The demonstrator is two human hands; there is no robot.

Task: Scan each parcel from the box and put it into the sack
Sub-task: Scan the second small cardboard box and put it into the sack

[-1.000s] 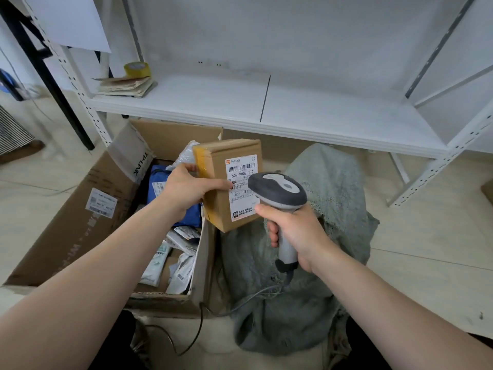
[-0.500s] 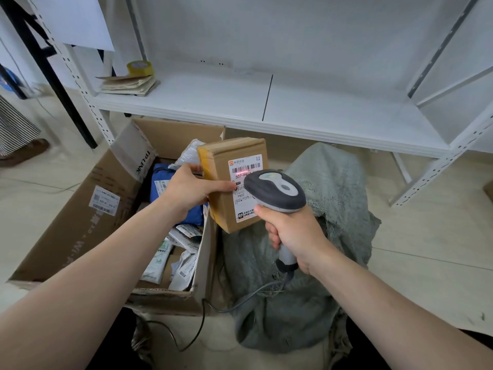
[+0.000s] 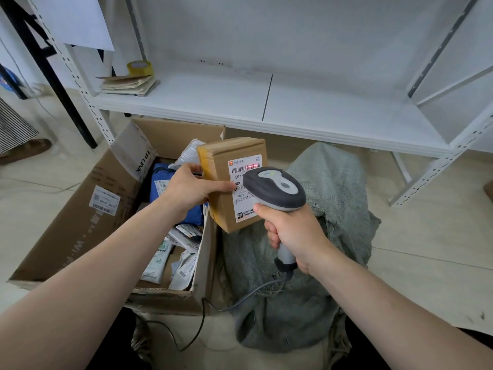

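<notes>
The parcel is gripped by the left hand above the left edge of the sack. The scanner is clasped in the right hand, its red line laid on the barcode — if either is tilted, the read could be lost.

Both bare forearms enter from the lower corners and converge toward the centre. Left grip: back of the hand toward the camera, thumb laid flat across the front face of the parcel, fingers reaching round its left side. Right grip: fingers curled tight round the handle of the scanner, just under its head, knuckles to the left. The two grips sit near each other, not touching
</notes>
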